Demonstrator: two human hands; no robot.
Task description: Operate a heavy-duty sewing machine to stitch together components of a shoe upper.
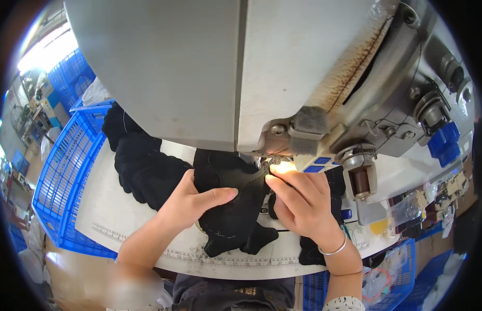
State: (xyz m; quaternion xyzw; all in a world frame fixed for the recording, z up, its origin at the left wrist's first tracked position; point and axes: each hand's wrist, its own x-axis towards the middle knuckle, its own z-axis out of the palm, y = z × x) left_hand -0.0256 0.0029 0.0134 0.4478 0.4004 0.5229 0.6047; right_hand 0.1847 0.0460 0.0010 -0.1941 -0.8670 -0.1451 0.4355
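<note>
White tabletop [103, 199] beneath sewing machine [184, 72]. Black fabric piece [228, 212] at needle area [272, 160]: left hand [188, 203] gripping, thumb on top; right hand [306, 207] pinching edge. Stitching apparently underway; completed share unclear. Black fabric pile [140, 166] left.

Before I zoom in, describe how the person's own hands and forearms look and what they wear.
The left hand and right hand are both bare, without gloves. A thin, silvery bangle circles the right wrist. Below the right forearm's bare stretch shows a white sleeve with small dark marks. The left forearm's lower part is blurred.
</note>
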